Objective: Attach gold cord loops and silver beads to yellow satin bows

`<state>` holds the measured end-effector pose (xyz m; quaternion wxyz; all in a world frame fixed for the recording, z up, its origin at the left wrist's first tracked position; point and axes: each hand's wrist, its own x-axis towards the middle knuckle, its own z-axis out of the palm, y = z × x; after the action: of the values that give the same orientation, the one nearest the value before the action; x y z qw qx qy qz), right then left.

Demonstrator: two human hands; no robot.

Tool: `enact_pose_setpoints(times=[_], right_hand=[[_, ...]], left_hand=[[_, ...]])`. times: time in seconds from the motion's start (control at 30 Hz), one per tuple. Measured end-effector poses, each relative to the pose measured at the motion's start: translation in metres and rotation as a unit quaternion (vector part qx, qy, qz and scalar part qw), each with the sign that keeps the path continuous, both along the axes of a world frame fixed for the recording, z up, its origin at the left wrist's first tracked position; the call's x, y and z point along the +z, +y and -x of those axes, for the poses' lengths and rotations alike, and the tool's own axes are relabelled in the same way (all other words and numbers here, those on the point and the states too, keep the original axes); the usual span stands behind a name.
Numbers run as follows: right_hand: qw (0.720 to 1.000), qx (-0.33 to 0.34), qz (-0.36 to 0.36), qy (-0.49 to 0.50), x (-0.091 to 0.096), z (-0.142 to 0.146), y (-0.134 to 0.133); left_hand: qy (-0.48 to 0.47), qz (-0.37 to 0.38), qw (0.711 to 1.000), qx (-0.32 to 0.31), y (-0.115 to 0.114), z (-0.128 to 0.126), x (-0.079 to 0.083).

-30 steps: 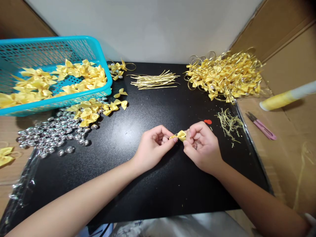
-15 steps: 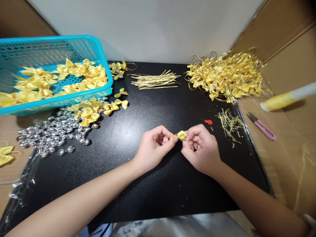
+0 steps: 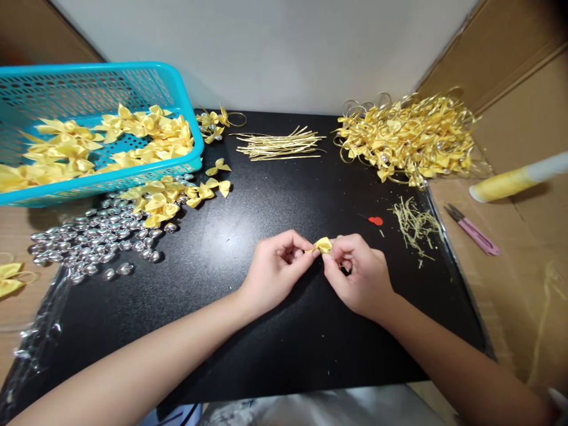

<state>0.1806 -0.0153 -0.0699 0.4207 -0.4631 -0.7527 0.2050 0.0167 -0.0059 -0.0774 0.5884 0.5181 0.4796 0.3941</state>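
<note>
Left hand and right hand pinch a small glossy yellow satin bow between fingertips above the matte black speckled surface.

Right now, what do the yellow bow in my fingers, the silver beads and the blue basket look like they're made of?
Bow: likely satin ribbon, with a soft sheen and folded loops.
Beads: metal-look, perhaps plated plastic, with mirror-like glints.
Basket: turquoise moulded plastic, fairly matte, with perforated walls.

Left hand, right hand bare; forearms bare; pale sleeve edge.
</note>
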Motion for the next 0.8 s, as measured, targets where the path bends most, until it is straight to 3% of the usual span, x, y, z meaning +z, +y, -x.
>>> enact_pose_setpoints(times=[0.27,0.57,0.8], right_hand=[[0.996,0.02,0.058,0.062,-0.0052,-0.008,0.0019],[0.997,-0.032,0.07,0.015,-0.0022,-0.0037,0.006],[0.998,-0.041,0.028,-0.037,0.0021,-0.0058,0.0058]], left_hand=[[0.002,-0.06,0.998,0.03,-0.004,0.0025,-0.0008],[-0.03,-0.058,0.996,0.056,-0.0041,0.0017,-0.0039],[0.03,-0.084,0.995,0.041,-0.0025,0.0036,-0.0028]])
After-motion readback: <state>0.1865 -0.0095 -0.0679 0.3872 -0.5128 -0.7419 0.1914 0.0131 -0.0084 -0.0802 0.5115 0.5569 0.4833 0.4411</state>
